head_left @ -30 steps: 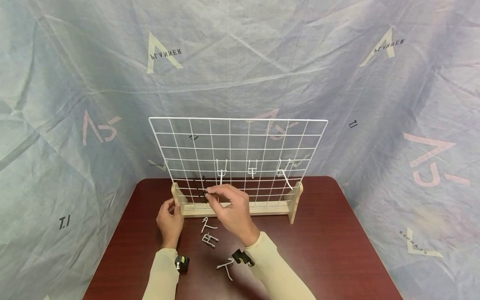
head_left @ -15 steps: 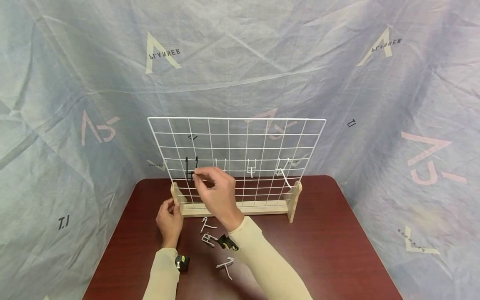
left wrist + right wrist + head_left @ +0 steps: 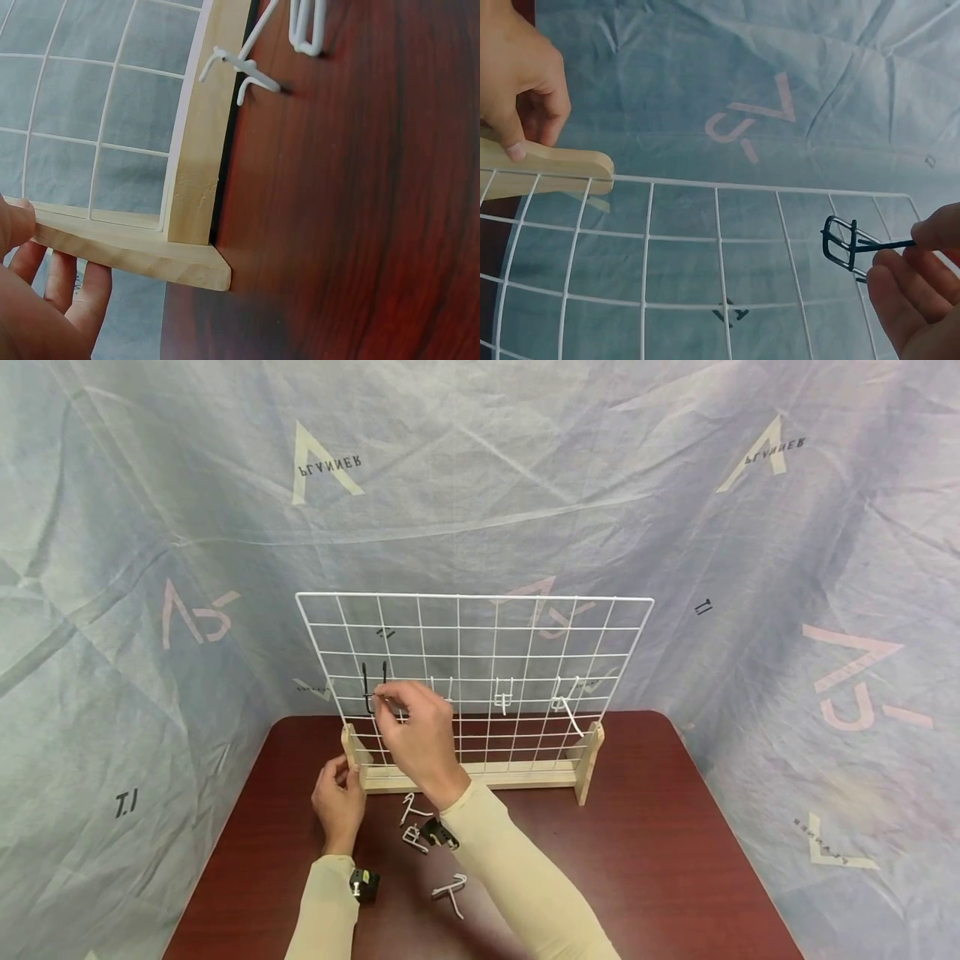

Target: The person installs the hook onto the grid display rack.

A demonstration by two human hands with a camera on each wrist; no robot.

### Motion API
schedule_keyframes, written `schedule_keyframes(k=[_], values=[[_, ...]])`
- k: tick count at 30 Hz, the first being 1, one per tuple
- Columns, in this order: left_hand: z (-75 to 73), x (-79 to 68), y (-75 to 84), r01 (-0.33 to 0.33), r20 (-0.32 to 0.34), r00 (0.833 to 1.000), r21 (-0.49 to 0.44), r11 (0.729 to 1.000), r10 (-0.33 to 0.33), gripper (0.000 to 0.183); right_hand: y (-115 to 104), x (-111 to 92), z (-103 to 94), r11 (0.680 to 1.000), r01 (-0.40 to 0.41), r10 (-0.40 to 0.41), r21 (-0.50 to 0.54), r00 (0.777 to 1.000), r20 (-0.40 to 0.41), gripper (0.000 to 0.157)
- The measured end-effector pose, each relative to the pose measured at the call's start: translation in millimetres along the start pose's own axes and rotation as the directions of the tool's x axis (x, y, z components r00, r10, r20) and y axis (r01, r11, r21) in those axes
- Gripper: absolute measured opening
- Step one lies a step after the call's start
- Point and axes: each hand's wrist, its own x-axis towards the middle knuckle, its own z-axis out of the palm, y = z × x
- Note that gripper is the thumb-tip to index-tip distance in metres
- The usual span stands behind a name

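My right hand (image 3: 422,727) pinches a black wire hook (image 3: 889,245) by its straight rod between thumb and fingers. The hook's two prongs point up in front of the left part of a white wire grid panel (image 3: 475,597). In the right wrist view its frame overlaps the grid wires. My left hand (image 3: 337,803) grips the wooden side support (image 3: 135,255) at the panel's left end, thumb on one face and fingers on the other. Two white hooks, one short (image 3: 503,700) and one long (image 3: 573,718), hang on the grid; another is mostly behind my right hand.
On the dark red table (image 3: 667,860), three loose white hooks lie before the stand: one near its base (image 3: 409,811), a framed one (image 3: 412,838) beside my right wrist, and one nearer me (image 3: 452,888). A printed grey cloth (image 3: 480,510) surrounds the table.
My right hand has carried the black hook up and to the left, from low on the grid to higher near its left side. The left hand has stayed on the wooden support.
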Motion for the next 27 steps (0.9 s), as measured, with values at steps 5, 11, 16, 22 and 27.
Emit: schedule_keyframes(k=[5, 11, 16, 22, 27], values=[[-1.6, 0.1, 1.8, 0.014, 0.009, 1.0, 0.013, 1.0, -0.014, 0.024, -3, 1, 10.7, 0.999, -0.016, 0.015, -0.052, 1.0, -0.01, 0.007], [-1.6, 0.0, 1.3, 0.012, 0.01, 1.0, 0.011, 1.0, -0.012, 0.024, 0, -1, 22.4, 0.989, -0.043, 0.043, -0.143, 0.999, -0.005, 0.01], [-0.6, 0.0, 0.4, 0.01, 0.014, 1.0, 0.013, 1.0, -0.011, 0.024, 5, -3, 29.1, 0.984, -0.051, 0.051, -0.173, 0.999, -0.005, 0.01], [-1.0, 0.2, 1.9, 0.024, 0.022, 0.999, 0.01, 1.0, -0.024, 0.023, 9, -7, 34.1, 0.977, -0.033, 0.036, -0.209, 0.999, 0.013, 0.011], [-1.6, 0.4, 2.0, 0.029, 0.022, 0.999, 0.016, 0.999, -0.029, 0.023, 12, -12, 37.2, 0.97, -0.003, 0.01, -0.244, 1.0, 0.028, 0.013]])
